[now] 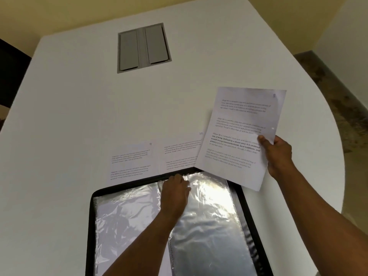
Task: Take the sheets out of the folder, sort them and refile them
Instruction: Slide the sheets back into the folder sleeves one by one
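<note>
A black folder (pixel 90 216) lies open at the near edge of the white table, its clear plastic sleeves (pixel 209 226) shining. My left hand (pixel 175 194) rests on the sleeves near the folder's top centre, fingers curled at the sleeve's upper edge. My right hand (pixel 276 154) pinches a printed sheet marked 8 (pixel 241 136) by its right edge and holds it tilted above the table, over the folder's upper right corner. Two more printed sheets lie flat beyond the folder: one marked 9 (pixel 131 162) and one marked 10 (pixel 179 154), partly covered by the held sheet.
The white table (pixel 79 106) has a grey recessed cable hatch (pixel 143 47) in its far middle. Its rounded right edge (pixel 336 136) drops to a dark floor. A dark chair back (pixel 10 72) stands at the far left.
</note>
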`<state>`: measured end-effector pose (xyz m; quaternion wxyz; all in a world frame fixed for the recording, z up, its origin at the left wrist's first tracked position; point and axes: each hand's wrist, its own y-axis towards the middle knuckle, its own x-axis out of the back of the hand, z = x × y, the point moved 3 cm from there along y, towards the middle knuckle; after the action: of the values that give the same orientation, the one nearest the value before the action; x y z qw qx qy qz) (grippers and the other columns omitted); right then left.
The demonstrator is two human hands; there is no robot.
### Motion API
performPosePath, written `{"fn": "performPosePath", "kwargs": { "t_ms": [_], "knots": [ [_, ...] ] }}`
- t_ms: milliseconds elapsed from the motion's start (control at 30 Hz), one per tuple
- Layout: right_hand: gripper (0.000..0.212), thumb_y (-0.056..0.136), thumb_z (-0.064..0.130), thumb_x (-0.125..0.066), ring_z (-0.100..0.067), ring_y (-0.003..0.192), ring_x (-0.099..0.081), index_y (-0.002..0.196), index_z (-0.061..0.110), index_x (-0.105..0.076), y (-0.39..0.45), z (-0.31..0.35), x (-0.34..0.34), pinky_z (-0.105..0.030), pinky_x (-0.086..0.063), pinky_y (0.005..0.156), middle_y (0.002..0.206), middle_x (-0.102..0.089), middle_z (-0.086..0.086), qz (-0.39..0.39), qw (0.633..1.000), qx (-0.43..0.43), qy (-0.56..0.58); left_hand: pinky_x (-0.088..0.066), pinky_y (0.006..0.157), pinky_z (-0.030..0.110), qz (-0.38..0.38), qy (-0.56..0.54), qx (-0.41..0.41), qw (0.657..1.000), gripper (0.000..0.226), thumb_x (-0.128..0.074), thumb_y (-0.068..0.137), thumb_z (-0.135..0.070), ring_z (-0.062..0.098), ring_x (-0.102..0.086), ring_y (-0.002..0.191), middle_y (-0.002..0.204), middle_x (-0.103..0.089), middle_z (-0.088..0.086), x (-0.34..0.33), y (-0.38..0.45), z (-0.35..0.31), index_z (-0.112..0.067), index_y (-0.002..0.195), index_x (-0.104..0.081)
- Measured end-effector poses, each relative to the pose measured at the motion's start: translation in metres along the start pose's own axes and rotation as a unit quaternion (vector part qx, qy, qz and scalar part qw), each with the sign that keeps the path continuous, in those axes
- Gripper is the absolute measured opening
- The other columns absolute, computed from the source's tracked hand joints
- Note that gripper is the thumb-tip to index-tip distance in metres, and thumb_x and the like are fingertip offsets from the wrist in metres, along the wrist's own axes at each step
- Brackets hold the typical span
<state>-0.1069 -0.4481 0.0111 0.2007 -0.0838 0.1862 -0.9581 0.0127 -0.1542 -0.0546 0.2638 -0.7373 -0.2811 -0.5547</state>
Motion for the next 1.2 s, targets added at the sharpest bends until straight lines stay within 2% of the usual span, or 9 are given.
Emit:
{"fn": "performPosePath", "kwargs": {
  "t_ms": [100,233,367,500,633,767,933,1033,1200],
  "knots": [
    [0.027,0.088,0.018,-0.071,-0.026,0.102,-0.067,0.115,0.015,-0.069,0.004,-0.004,-0.003,-0.043,-0.052,0.097,0.108,-0.070,-0.003,0.001,1.000,-0.003,-0.002,-0.047,0.067,0.033,-0.019,-0.024,0.008,0.999,0.010,-0.064,0.087,-0.024,0.016,-0.052,0.077,0.086,-0.061,-0.003,-0.004,0.000,0.002,-0.016,0.084,-0.069],
    [0.024,0.088,0.017,-0.071,-0.026,0.104,-0.067,0.112,0.015,-0.069,0.005,-0.006,-0.008,-0.043,-0.052,0.098,0.105,-0.070,-0.001,-0.004,1.000,-0.009,0.015,-0.045,0.069,0.034,-0.018,-0.035,-0.034,0.999,0.004,-0.060,0.081,-0.017,0.018,-0.052,0.075,0.082,-0.059,-0.002,0.003,0.003,-0.001,-0.017,0.078,-0.062],
    [0.022,0.089,0.014,-0.069,-0.025,0.104,-0.067,0.111,0.017,-0.068,0.005,-0.004,-0.010,-0.043,-0.052,0.095,0.109,-0.070,-0.003,0.002,0.997,-0.034,0.074,-0.042,0.062,0.034,0.007,-0.082,-0.022,0.996,0.011,-0.057,0.074,-0.012,0.018,-0.050,0.064,0.067,-0.054,-0.005,0.016,0.009,-0.004,-0.021,0.074,-0.051],
    [0.021,0.090,0.012,-0.068,-0.025,0.107,-0.067,0.110,0.017,-0.067,0.006,-0.003,-0.011,-0.046,-0.052,0.097,0.118,-0.069,-0.008,0.006,0.988,-0.060,0.140,-0.043,0.075,0.027,0.064,-0.128,0.003,0.990,0.030,-0.069,0.076,-0.027,0.011,-0.054,0.080,0.082,-0.060,-0.012,0.017,0.014,-0.005,-0.025,0.104,-0.060],
    [0.027,0.091,0.011,-0.066,-0.025,0.108,-0.067,0.117,0.017,-0.065,0.005,-0.004,-0.012,-0.051,-0.051,0.097,0.119,-0.069,-0.007,0.011,0.980,-0.082,0.181,-0.042,0.071,0.024,0.104,-0.137,0.020,0.985,0.014,-0.074,0.075,-0.033,0.008,-0.057,0.080,0.081,-0.062,-0.013,0.027,0.024,-0.007,-0.026,0.082,-0.065],
    [0.034,0.092,0.010,-0.065,-0.025,0.108,-0.067,0.125,0.015,-0.063,0.004,-0.006,-0.013,-0.051,-0.052,0.095,0.119,-0.069,-0.007,0.008,0.976,-0.089,0.199,-0.048,0.074,0.027,0.135,-0.151,0.032,0.979,0.011,-0.078,0.075,-0.032,0.008,-0.060,0.079,0.082,-0.068,-0.010,0.033,0.032,-0.005,-0.023,0.077,-0.073],
    [0.034,0.091,0.010,-0.066,-0.025,0.107,-0.067,0.124,0.015,-0.063,0.006,-0.011,-0.013,-0.051,-0.052,0.095,0.119,-0.069,-0.007,-0.001,0.974,-0.095,0.204,-0.055,0.075,0.029,0.157,-0.202,0.061,0.965,0.009,-0.076,0.079,-0.021,0.005,-0.062,0.069,0.087,-0.074,-0.005,0.034,0.034,0.001,-0.021,0.088,-0.078],
    [0.030,0.091,0.010,-0.066,-0.024,0.107,-0.067,0.121,0.017,-0.064,0.007,-0.012,-0.013,-0.052,-0.051,0.096,0.119,-0.069,-0.006,-0.001,0.975,-0.093,0.204,-0.052,0.082,0.026,0.148,-0.187,0.047,0.970,0.013,-0.071,0.084,-0.024,0.006,-0.064,0.082,0.094,-0.074,-0.006,0.035,0.035,0.001,-0.022,0.095,-0.077],
    [0.028,0.093,0.009,-0.064,-0.024,0.107,-0.066,0.120,0.018,-0.062,0.008,-0.011,-0.013,-0.051,-0.051,0.097,0.120,-0.068,-0.007,-0.009,0.975,-0.093,0.201,-0.050,0.081,0.025,0.136,-0.181,0.039,0.973,0.016,-0.064,0.089,-0.026,0.006,-0.064,0.088,0.097,-0.073,-0.009,0.038,0.034,-0.002,-0.023,0.100,-0.075]
  ]
}}
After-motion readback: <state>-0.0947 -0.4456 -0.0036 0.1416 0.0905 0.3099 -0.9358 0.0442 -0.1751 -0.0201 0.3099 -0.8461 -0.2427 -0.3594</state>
